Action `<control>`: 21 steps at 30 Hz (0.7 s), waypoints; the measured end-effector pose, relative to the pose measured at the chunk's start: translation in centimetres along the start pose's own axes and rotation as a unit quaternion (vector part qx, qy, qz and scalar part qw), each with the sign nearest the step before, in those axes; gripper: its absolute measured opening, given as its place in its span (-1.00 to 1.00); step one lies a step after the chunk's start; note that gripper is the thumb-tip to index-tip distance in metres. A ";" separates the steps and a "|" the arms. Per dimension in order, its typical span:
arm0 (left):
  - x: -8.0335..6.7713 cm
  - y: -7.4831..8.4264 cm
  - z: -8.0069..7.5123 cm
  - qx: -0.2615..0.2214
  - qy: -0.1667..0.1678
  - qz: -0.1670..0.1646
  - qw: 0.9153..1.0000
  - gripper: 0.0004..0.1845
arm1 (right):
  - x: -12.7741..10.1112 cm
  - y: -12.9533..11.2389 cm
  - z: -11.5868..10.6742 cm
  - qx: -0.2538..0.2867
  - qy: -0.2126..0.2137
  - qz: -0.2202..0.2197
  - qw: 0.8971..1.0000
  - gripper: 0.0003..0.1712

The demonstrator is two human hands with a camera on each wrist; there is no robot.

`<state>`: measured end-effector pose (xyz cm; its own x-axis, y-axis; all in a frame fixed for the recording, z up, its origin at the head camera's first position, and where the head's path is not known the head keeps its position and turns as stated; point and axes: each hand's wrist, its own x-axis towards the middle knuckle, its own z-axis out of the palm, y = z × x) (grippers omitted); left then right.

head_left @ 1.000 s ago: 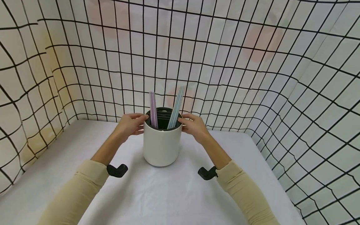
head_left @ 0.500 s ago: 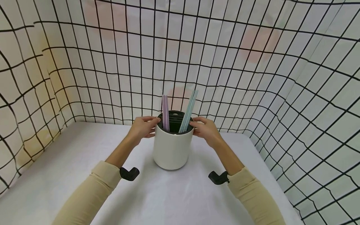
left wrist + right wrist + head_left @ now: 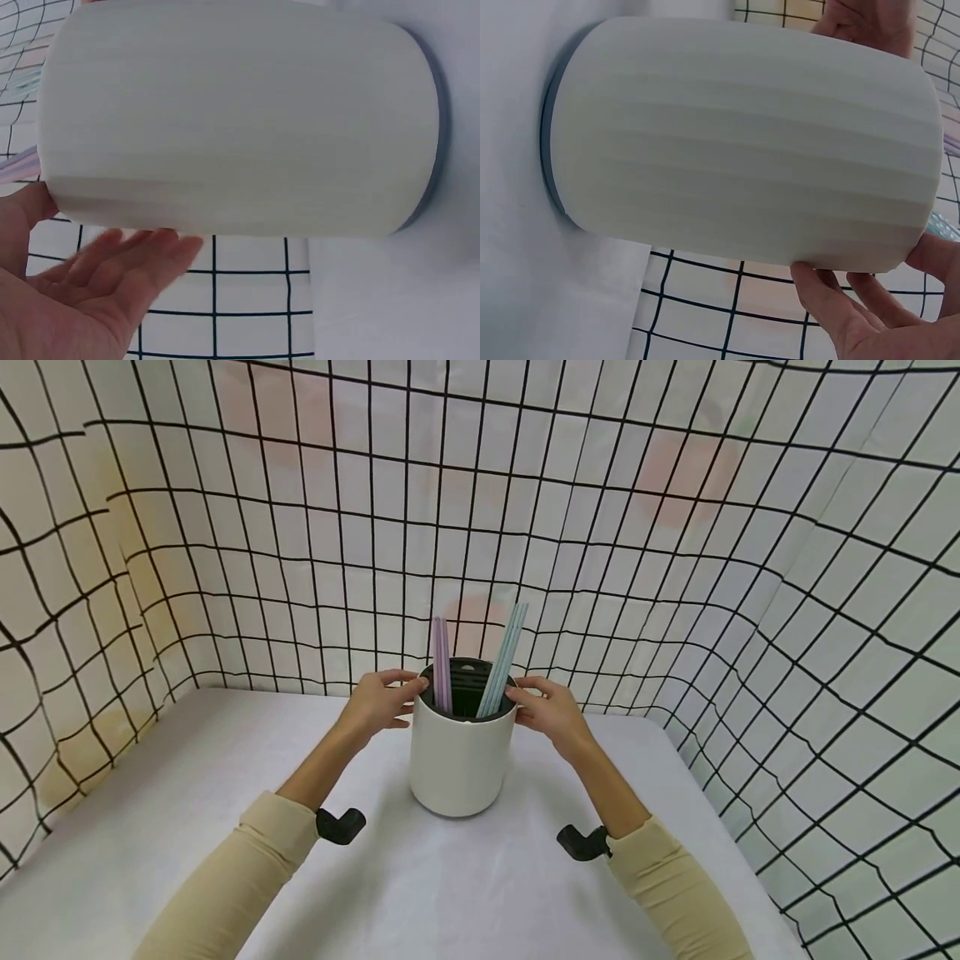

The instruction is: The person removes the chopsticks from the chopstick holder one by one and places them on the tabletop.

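A white cylindrical holder (image 3: 461, 764) with a black insert (image 3: 467, 683) stands on the white table (image 3: 465, 893). Purple sticks (image 3: 441, 664) lean at its left side and light blue sticks (image 3: 504, 658) at its right. My left hand (image 3: 381, 702) grips the rim from the left, thumb at the front edge and fingers curved round the far side. My right hand (image 3: 549, 710) grips the rim from the right in the same way. The left wrist view shows the holder's wall (image 3: 240, 120) close up, with my left hand (image 3: 82, 300) beside its top. In the right wrist view my right hand (image 3: 862, 307) touches the holder (image 3: 742, 142) at its rim.
White cloth with a black grid (image 3: 675, 568) walls the table at the back and on both sides. Black wrist mounts (image 3: 339, 825) (image 3: 583, 842) sit on my forearms, near the cream sleeves (image 3: 247, 868). The table's right edge (image 3: 720, 843) runs close to the grid cloth.
The holder, held between both hands, has shifted a little to the right on the table over the last second. In the last half second it has stayed still.
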<state>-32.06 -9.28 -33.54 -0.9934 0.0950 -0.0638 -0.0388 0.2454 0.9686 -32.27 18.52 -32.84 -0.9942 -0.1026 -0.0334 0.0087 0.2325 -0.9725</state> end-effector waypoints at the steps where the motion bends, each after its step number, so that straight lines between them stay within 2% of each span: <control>1: 0.1 0.0 0.0 0.006 -0.006 -0.001 1.000 -0.41 | 0.0 0.1 0.0 -0.001 0.000 -0.002 1.000 -0.45; 4: 0.5 -0.1 -0.1 0.007 -0.024 -0.004 1.000 -0.37 | 0.0 0.4 0.0 -0.008 -0.001 -0.016 1.000 -0.45; 9: 1.3 -0.3 -0.2 -0.052 -0.081 0.003 0.995 -0.34 | 0.1 0.8 -0.1 -0.014 0.005 -0.037 0.999 -0.47; 12: 1.5 -0.2 -0.1 -0.075 -0.105 0.010 0.992 -0.37 | 0.2 1.1 -0.2 -0.014 0.007 -0.044 0.999 -0.48; 17: 1.7 -0.3 0.2 -0.057 -0.112 0.027 0.992 -0.34 | 0.0 1.5 -0.6 -0.023 0.012 -0.059 0.998 -0.47; 21: 1.6 -1.0 -0.4 -0.034 -0.096 0.035 0.994 -0.34 | 0.0 1.6 -0.2 -0.020 0.000 -0.074 0.997 -0.46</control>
<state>-33.65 -9.73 -34.52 -0.9551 0.2943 -0.0343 0.0158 0.1659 0.9860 -32.30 19.10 -34.33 -0.9844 -0.1380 0.1091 -0.1417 0.2543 -0.9567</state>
